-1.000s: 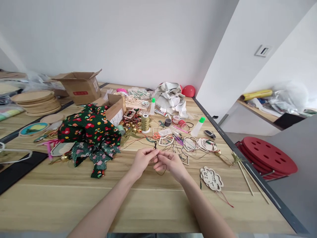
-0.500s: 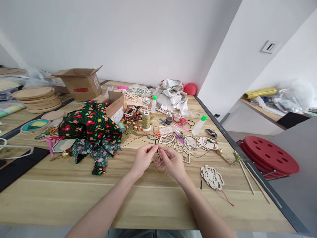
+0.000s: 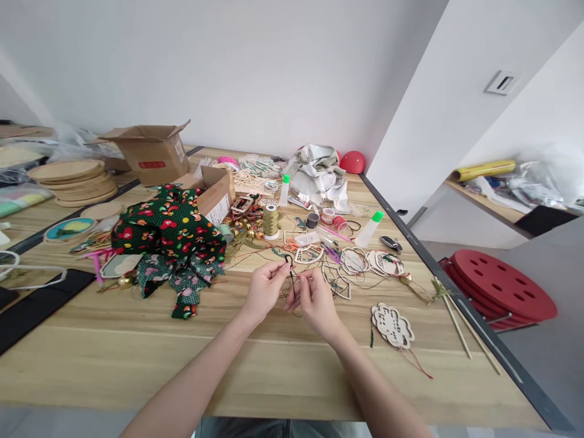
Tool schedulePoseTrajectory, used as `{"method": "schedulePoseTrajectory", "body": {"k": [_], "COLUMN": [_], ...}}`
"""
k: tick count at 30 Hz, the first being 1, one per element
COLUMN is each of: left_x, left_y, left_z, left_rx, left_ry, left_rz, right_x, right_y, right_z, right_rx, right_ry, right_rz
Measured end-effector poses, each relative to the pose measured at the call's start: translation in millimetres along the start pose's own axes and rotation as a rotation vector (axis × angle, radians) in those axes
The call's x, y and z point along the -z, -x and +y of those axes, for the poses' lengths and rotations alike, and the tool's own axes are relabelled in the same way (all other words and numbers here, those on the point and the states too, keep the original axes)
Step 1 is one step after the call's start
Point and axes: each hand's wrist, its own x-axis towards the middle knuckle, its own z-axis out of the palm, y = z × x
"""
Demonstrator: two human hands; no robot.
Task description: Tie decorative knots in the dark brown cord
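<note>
My left hand (image 3: pixel 264 290) and my right hand (image 3: pixel 316 300) meet over the middle of the wooden table (image 3: pixel 137 353). Both pinch a thin black cord (image 3: pixel 289 264) whose small loop sticks up between the fingertips, while its loose end trails down onto the wood under my hands. Just beyond my fingers lie several pale laser-cut wooden ornaments (image 3: pixel 353 261). A cloud-shaped wooden ornament (image 3: pixel 392 326) with a red string lies to the right of my right wrist.
A heap of green flowered fabric (image 3: pixel 171 234) sits left of my hands, beside open cardboard boxes (image 3: pixel 152 155). A spool of gold thread (image 3: pixel 271 221), two green-capped glue bottles (image 3: pixel 368 230), orange scissors (image 3: pixel 289 246) and thin wooden sticks (image 3: pixel 460 331) lie around. Red stools (image 3: pixel 499 289) stand off the right edge.
The camera view shifted slightly. My hands stayed together and worked the cord, with the right hand dropping a little lower along it.
</note>
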Motion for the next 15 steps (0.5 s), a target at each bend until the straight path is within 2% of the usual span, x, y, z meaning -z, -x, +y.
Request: {"method": "schedulePoseTrajectory", "body": {"k": [4, 11, 15], "left_x": [1.3, 4.7, 8.4], "left_y": [0.8, -2.8, -6.4], "left_z": [2.6, -0.3, -3.6], "left_rx": [0.034, -0.076, -0.100], "left_ry": [0.018, -0.068, -0.187], "left_rz": [-0.047, -0.066, -0.073], "right_x": [0.3, 5.8, 14.3], "right_y": [1.0, -0.6, -7.5], "right_z": [-1.6, 0.7, 4.0], "right_rx": [-0.006, -0.046, -0.053], "right_ry": [-0.072, -0.112, -0.069], "right_rz": [-0.022, -0.017, 0.054]}}
